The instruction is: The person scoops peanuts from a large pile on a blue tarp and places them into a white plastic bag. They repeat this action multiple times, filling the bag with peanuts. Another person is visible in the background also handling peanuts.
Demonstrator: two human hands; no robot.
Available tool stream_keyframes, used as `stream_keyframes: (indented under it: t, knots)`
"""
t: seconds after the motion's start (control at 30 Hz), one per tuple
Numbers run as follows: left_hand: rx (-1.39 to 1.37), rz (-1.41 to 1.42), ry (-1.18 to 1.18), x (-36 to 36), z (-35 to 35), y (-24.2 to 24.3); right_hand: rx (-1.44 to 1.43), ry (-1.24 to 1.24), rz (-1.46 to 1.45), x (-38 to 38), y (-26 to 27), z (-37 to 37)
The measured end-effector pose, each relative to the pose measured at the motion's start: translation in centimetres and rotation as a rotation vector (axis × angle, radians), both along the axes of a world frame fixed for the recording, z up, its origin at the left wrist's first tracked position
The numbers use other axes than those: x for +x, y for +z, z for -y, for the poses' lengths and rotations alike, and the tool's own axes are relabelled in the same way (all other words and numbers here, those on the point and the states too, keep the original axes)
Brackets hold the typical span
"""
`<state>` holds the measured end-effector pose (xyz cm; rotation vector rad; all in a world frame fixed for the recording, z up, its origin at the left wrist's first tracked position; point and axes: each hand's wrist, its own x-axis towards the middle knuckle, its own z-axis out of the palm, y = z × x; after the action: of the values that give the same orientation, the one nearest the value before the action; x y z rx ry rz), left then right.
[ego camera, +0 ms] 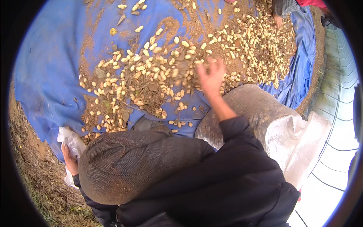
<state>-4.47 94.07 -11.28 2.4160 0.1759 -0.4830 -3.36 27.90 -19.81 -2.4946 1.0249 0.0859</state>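
Note:
Unshelled peanuts [163,66], mixed with soil and dry leaves, lie spread over a blue tarp [54,65]. My right hand [212,76] is over the middle of the spread, fingers apart and slightly blurred, with nothing visible in it. At the lower left, my left hand [70,159] is beside my knee, against a crumpled clear plastic bag [74,143]; part of the hand is hidden, so whether it grips the bag is unclear. A full woven plastic sack [249,105] lies under and to the right of my right forearm.
Another person's hand [278,22] touches the denser peanuts at the upper right. Beyond the tarp's right edge stands wire mesh [336,99] in front of pale sheeting. Dry grass and soil [48,181] border the tarp at the lower left. A yellow leaf [113,31] lies on the tarp.

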Motion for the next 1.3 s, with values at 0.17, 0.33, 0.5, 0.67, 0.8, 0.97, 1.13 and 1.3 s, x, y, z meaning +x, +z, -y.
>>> stream_keyframes:
  t: [0.17,0.33,0.5,0.67,0.8,0.97,1.13,1.3]
  knots:
    - [-0.125,-0.049,0.244,-0.5,-0.1,0.0,-0.023,-0.944,-0.159,-0.6,-0.4,3.8]
    - [-0.010,0.011,0.160,-0.1,2.3,1.5,0.126,-0.295,-0.174,-1.6,-0.6,-7.8]
    - [-0.577,0.077,0.902,0.3,4.8,5.7,0.484,0.371,-0.122,1.3,2.5,-15.0]
    - [-0.665,0.251,1.109,-1.2,5.0,9.6,0.039,0.356,-0.030,6.4,0.8,-13.8]
    - [-0.547,0.434,1.041,-2.9,5.5,11.5,0.191,0.571,0.082,5.6,-1.4,-20.2]
    - [-0.852,0.484,1.175,-3.7,7.0,12.8,0.086,1.151,-0.083,4.7,0.4,-30.4]
    - [-0.878,0.556,1.239,-3.8,8.1,13.5,0.593,1.472,-0.280,0.7,5.3,-43.1]
    - [-0.806,0.426,1.305,-5.0,8.5,14.1,1.551,1.884,-0.803,-2.8,9.9,-50.4]
